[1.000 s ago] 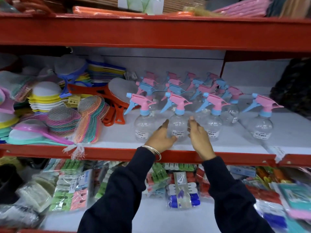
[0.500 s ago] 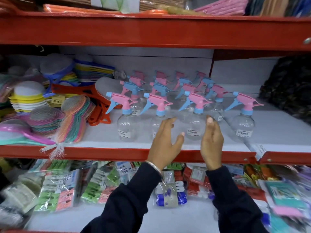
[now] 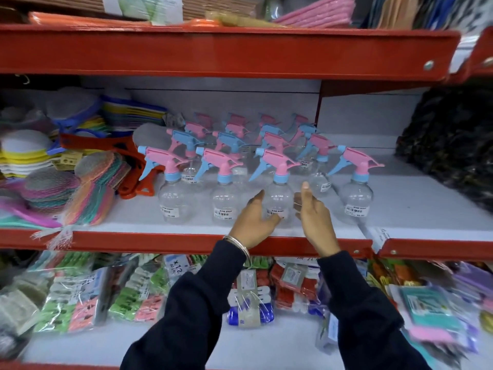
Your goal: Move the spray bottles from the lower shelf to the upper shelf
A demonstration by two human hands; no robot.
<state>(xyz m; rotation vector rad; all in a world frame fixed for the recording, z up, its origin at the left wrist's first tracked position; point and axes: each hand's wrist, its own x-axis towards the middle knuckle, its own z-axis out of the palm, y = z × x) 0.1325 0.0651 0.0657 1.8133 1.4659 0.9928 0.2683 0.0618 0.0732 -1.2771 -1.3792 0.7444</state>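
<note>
Several clear spray bottles with pink and blue trigger heads stand in rows on the white middle shelf (image 3: pixel 405 209). The front row holds a left bottle (image 3: pixel 173 201), a second bottle (image 3: pixel 225 206), a third bottle (image 3: pixel 278 194) and a separate right bottle (image 3: pixel 357 198). More bottles (image 3: pixel 234 140) stand behind them. My left hand (image 3: pixel 253 222) is at the third bottle's left side, fingertips on its lower front. My right hand (image 3: pixel 314 220) is just to that bottle's right, thumb up, fingers apart. Neither hand is closed around it.
The red beam (image 3: pixel 213 49) of the shelf above carries pink and orange goods (image 3: pixel 320 12). Mesh scrubbers (image 3: pixel 50 188) and orange tools (image 3: pixel 128 153) crowd the left. A dark patterned bundle (image 3: pixel 453 145) sits at the right. Packets of pegs (image 3: pixel 133 295) fill the shelf below.
Both hands have shifted right along the front row, from the second bottle to the third. My left fingers now touch that bottle.
</note>
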